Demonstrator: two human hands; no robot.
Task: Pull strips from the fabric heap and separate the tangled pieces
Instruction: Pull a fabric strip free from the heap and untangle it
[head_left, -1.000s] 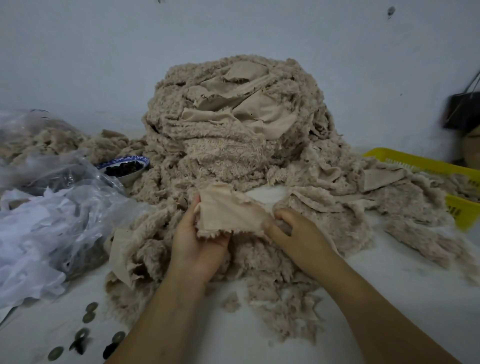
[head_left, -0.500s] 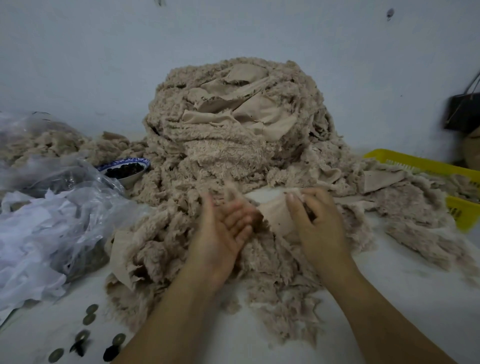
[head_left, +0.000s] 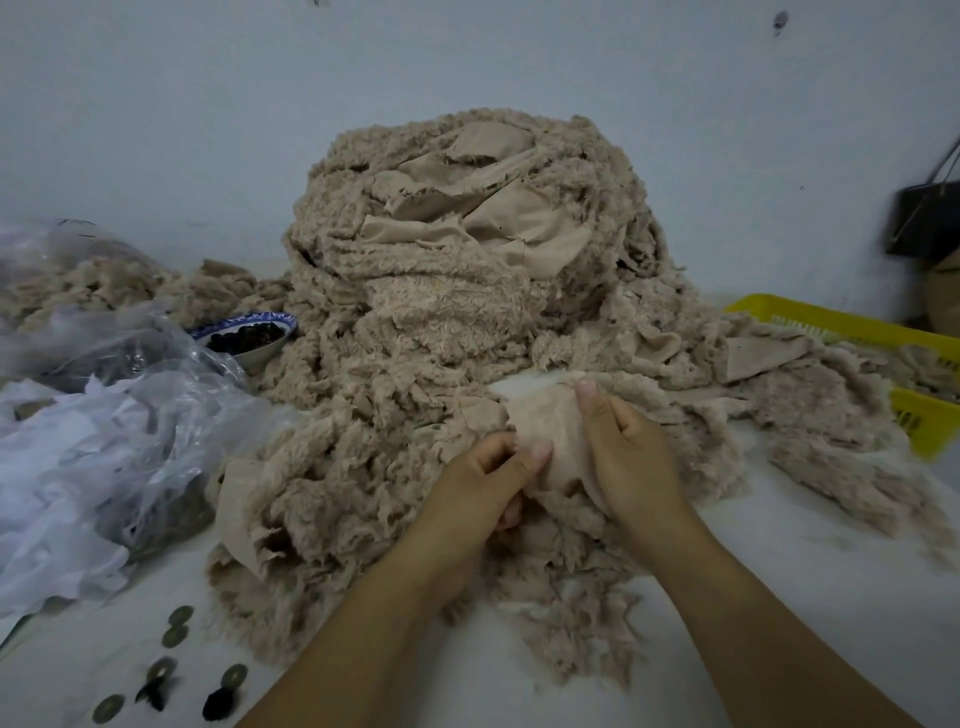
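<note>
A tall heap of beige fleecy fabric strips rises in the middle of the white table and spreads toward me. At its front edge lies one smooth-backed beige piece. My left hand pinches its lower left edge between thumb and fingers. My right hand grips its right side, thumb up on the cloth's top edge. The two hands sit close together on this piece, just above the loose strips nearest me.
Clear plastic bags holding more fabric fill the left side. A blue-rimmed bowl of dark bits sits behind them. Coins and dark scraps lie front left. A yellow basket stands at right, partly under strips.
My left hand, open half a second ago, has closed on the piece. The right hand has shifted its grip, and both hands now hold the cloth bunched between them, slightly lower.
</note>
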